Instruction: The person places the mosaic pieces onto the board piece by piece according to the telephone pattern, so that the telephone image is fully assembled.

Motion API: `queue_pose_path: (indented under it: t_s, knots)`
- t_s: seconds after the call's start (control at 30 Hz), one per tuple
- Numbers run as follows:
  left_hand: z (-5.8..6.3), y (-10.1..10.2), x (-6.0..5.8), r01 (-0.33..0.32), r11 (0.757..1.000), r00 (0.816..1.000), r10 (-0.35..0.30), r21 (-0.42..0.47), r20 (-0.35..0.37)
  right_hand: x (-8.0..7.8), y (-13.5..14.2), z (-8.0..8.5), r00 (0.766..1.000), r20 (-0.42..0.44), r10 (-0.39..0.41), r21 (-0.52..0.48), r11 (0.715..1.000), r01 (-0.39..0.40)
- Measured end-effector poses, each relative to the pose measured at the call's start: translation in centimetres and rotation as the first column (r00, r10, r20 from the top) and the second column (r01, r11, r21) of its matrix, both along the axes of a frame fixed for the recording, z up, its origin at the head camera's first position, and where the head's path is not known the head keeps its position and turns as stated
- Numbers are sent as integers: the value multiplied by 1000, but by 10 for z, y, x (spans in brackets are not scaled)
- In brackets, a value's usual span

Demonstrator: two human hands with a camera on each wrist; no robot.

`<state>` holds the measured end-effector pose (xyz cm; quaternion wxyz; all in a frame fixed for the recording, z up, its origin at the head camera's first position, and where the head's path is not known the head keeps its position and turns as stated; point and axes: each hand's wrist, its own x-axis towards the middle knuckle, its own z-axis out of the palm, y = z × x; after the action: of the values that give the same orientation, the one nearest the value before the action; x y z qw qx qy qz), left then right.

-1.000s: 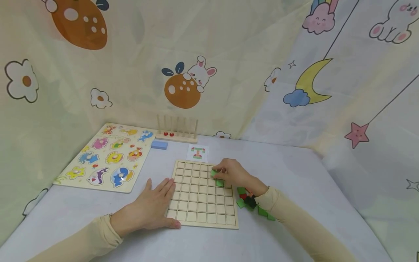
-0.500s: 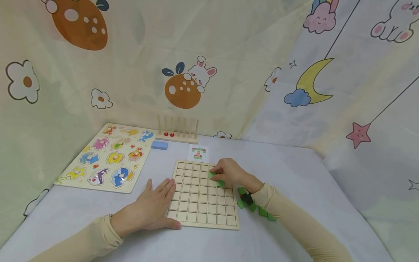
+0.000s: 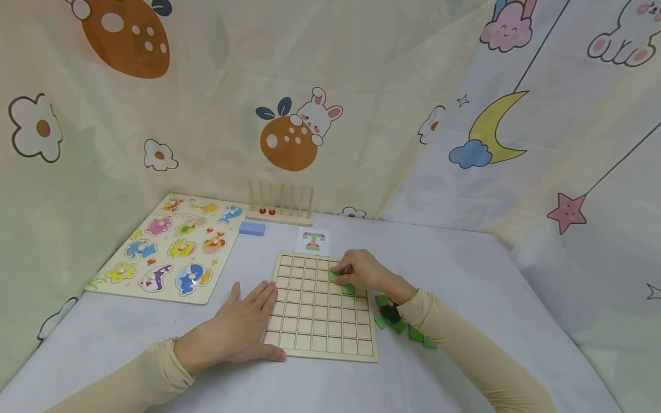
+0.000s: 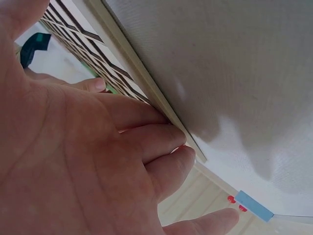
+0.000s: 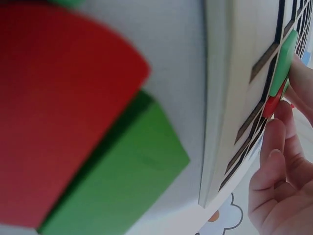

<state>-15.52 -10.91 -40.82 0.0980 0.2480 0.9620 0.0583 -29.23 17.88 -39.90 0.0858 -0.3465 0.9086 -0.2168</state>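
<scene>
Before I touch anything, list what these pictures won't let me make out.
Head view: how many loose tiles; the right sleeve may hide some.
Head view: part of the board; the right hand covers it.
Head view: the card in detail; too small.
Right wrist view: the nearest red tile; blurred, cut off by the left edge.

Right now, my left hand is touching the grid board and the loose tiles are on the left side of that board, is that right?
Not quite: the loose tiles lie on the right side of the grid board, as the head view shows. Your left hand does touch the board.
</scene>
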Motion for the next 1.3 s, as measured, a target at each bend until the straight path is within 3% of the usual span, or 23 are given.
queue_pose_path:
  t_s: [0.2, 0.33, 0.67, 0.9, 1.3]
  knots:
    - [0, 1, 0, 1, 1000, 1000, -1, 0, 2, 4, 8, 0, 1000, -25, 7, -7, 1000, -7]
    - [-1, 2, 0, 2, 1000, 1000, -2, 4, 9, 11, 21, 5, 999, -33, -34, -50, 998, 33]
    - [0, 3, 2, 13, 1000, 1000, -13, -6, 5, 35, 80, 7, 988, -49, -149, -94, 985, 144]
    - [4, 1, 0, 10, 1000, 1000, -10, -17, -6, 52, 102, -1, 991, -23, -130, -71, 989, 128]
    - [2, 1, 0, 13, 1000, 1000, -13, -20, -4, 56, 101, -6, 996, -10, -90, -19, 996, 90]
